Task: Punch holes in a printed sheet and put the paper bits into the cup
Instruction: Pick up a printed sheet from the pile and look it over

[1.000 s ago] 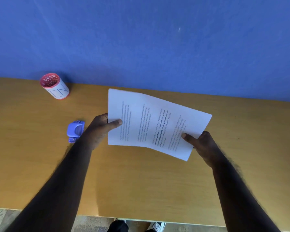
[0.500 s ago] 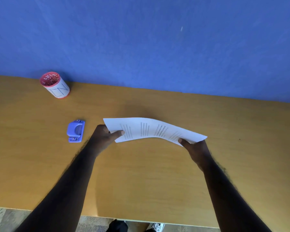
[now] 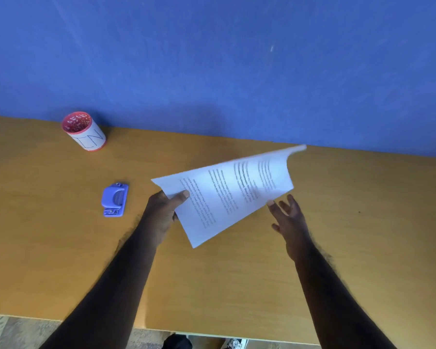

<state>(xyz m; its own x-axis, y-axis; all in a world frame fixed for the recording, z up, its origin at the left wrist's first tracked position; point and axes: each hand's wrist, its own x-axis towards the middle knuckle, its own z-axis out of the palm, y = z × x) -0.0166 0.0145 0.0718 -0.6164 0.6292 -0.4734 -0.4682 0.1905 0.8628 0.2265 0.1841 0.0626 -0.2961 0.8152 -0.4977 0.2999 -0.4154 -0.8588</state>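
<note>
A white printed sheet [image 3: 227, 195] hangs tilted above the middle of the table, its far corner curling up. My left hand [image 3: 165, 212] pinches its near-left edge between thumb and fingers. My right hand [image 3: 288, 219] is just off the sheet's right edge, fingers spread, holding nothing. A small purple hole punch [image 3: 115, 199] lies on the table to the left of my left hand. Further back on the left stands the cup [image 3: 84, 131], red inside with a white label, with small paper bits in it.
The wooden table [image 3: 61, 248] runs against a blue wall [image 3: 237, 71]. Its near edge crosses the bottom of the view, with floor and shoes below it.
My right hand has let go of the sheet and opened. The sheet has swung round and tilted up, now held by my left hand alone.
</note>
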